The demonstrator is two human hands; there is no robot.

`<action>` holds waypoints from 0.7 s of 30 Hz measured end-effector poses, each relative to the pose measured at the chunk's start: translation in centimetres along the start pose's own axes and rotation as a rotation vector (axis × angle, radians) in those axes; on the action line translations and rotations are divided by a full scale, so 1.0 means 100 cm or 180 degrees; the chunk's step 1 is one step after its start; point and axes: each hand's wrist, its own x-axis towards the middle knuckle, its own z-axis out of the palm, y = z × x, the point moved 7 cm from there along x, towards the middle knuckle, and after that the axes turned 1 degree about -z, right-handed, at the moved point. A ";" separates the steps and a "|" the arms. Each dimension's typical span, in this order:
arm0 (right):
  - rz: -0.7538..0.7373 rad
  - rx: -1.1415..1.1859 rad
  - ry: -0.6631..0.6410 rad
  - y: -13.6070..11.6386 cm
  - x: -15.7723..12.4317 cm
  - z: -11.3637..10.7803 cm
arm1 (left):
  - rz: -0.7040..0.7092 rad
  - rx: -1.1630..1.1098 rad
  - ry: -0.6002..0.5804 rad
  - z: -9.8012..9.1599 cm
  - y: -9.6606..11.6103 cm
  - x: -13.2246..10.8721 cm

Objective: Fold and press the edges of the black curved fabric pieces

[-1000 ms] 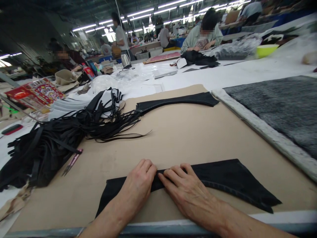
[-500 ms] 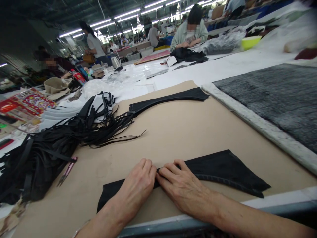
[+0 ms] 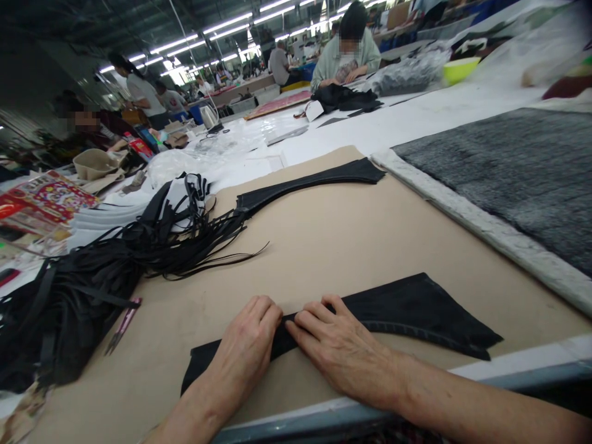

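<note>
A curved black fabric piece [image 3: 411,308], narrow in the middle and wider at the ends, lies flat on the tan board [image 3: 324,240] near the front edge. My left hand [image 3: 250,336] is closed on its narrow stretch, fingers curled over the far edge. Close beside it, my right hand [image 3: 337,345] pinches and presses the same edge with bent fingers. Both fingertips are partly hidden. Short pale marks run along the piece's near curved edge, right of my right hand. A similar black piece [image 3: 309,179] rests farther back on the board.
At left sits a heap of black strips [image 3: 115,265], with pink-handled snips [image 3: 124,324] beside it. A dark grey sheet on a pale slab [image 3: 462,206] stands at right. Across the white table [image 3: 416,120], a person [image 3: 346,52] handles black material. A yellow-green bowl [image 3: 460,71] is at back right.
My left hand has slid a little left along the fabric edge, widening the gap between the hands. The right hand stays nearly in place. The view has shifted slightly.
</note>
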 end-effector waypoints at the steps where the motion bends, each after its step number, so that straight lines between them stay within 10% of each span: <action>1: -0.0011 -0.0001 -0.0002 0.000 0.000 0.000 | -0.0003 -0.0003 -0.0029 0.001 0.000 0.000; 21: -0.0049 0.0062 0.0003 0.001 0.001 0.000 | 0.0528 0.1667 0.0073 0.005 0.021 0.005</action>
